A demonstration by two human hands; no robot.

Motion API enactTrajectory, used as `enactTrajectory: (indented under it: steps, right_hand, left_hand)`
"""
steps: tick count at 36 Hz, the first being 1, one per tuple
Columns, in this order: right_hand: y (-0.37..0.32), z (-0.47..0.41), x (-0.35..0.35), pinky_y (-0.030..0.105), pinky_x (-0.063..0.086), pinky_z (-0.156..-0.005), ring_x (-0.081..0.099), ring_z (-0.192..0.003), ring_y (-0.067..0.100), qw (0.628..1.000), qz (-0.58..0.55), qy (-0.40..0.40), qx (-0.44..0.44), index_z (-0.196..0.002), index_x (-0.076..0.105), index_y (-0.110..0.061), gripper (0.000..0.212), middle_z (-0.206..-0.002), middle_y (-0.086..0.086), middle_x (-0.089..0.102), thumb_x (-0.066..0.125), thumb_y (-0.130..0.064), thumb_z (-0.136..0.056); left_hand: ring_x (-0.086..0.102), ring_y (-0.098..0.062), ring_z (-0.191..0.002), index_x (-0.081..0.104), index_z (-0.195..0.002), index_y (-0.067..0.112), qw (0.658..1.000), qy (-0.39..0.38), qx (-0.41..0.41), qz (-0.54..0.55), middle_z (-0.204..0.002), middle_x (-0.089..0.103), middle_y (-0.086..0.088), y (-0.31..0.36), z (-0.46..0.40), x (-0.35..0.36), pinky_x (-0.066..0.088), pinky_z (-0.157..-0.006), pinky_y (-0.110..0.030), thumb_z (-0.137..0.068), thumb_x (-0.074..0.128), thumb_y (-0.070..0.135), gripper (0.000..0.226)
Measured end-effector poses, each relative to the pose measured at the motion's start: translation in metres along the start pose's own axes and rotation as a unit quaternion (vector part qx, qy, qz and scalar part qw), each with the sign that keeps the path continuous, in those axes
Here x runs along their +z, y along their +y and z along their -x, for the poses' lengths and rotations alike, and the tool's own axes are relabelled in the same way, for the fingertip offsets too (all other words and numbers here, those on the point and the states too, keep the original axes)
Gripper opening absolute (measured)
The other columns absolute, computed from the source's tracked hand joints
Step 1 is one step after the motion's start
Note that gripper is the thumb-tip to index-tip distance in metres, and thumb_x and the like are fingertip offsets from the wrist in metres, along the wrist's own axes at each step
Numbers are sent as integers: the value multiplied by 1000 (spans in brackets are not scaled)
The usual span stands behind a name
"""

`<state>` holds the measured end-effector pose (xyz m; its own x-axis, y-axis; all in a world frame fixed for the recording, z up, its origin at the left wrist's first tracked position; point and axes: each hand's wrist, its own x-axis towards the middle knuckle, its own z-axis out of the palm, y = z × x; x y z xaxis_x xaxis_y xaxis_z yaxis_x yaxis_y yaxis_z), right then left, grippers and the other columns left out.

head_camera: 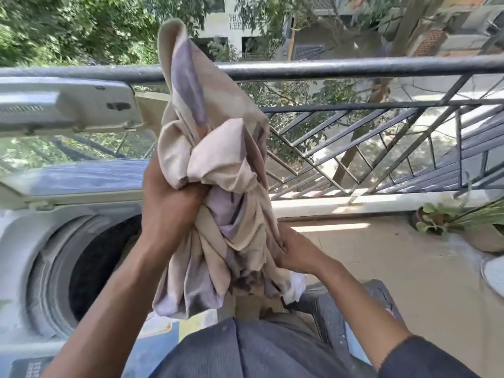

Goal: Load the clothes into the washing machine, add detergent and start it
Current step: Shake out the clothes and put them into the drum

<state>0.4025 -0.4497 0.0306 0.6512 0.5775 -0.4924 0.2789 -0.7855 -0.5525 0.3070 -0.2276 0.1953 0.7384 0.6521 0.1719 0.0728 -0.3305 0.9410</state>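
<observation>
A bunched beige and lilac cloth (218, 165) hangs in the middle of the view, held up in front of me. My left hand (166, 203) grips it around its middle. My right hand (294, 255) clutches its lower folds from the right side. The top-loading washing machine (24, 241) stands at the left with its lid (65, 105) raised and its dark drum (103, 263) open, just left of the cloth. A small white piece of fabric (296, 286) shows under my right hand.
A metal balcony railing (354, 69) runs across behind the cloth. Potted plants (463, 222) stand on the floor at the right. A dark basket (354, 301) sits below my right arm. The machine's control panel (32, 366) is at the bottom left.
</observation>
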Motion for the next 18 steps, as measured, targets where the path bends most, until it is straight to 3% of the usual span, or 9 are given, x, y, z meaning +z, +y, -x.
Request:
enactTrajectory:
  steps: [4, 7, 12, 14, 16, 18]
  right_hand:
    - [20, -17, 40, 33, 48, -86, 64, -112, 33, 995, -9, -51, 80, -130, 58, -15, 40, -122, 12, 68, 57, -38, -97]
    - [26, -21, 56, 37, 44, -89, 63, -106, 31, 990, -41, -67, 113, -122, 66, -13, 31, -118, 14, 70, 48, -29, -102]
    - [32, -27, 47, 27, 37, -56, 61, -87, 26, 985, -80, -28, 152, -90, 65, -7, 16, -90, 11, 65, 50, -13, -93]
    - [30, -24, 33, 30, 36, -56, 62, -88, 28, 986, -85, -6, 145, -83, 59, -11, 7, -81, 6, 59, 54, -14, -84]
    - [23, -17, 15, 33, 37, -62, 61, -80, 27, 981, -131, 29, 139, -67, 53, -17, 16, -71, 3, 55, 52, -21, -83]
    - [8, -8, -5, 35, 42, -68, 57, -74, 25, 966, -218, 65, 122, -65, 53, -23, 22, -71, 3, 58, 51, -29, -86]
  left_hand:
    - [71, -2, -105, 73, -120, 24, 999, 28, 34, -15, -110, 77, 14, 18, -3, -1, 60, -90, -41, -78, 78, 27, 43]
    - [71, -7, -110, 70, -124, 24, 998, 34, 50, -26, -114, 77, 12, 21, -5, -3, 59, -92, -44, -79, 80, 28, 47]
    - [69, 0, -116, 65, -135, 26, 999, 30, 31, -21, -122, 75, 18, 10, -9, -8, 56, -96, -30, -84, 82, 24, 54]
    - [69, -4, -118, 65, -136, 30, 999, 13, 11, -36, -124, 74, 17, 3, -11, -9, 57, -100, -40, -81, 82, 33, 57]
    - [70, -6, -116, 65, -132, 34, 999, -9, -8, -52, -121, 75, 17, -5, -13, -7, 58, -100, -47, -76, 81, 39, 59]
    - [69, -4, -114, 65, -130, 38, 998, -28, -21, -61, -120, 75, 19, -13, -12, -3, 57, -99, -48, -74, 81, 40, 59]
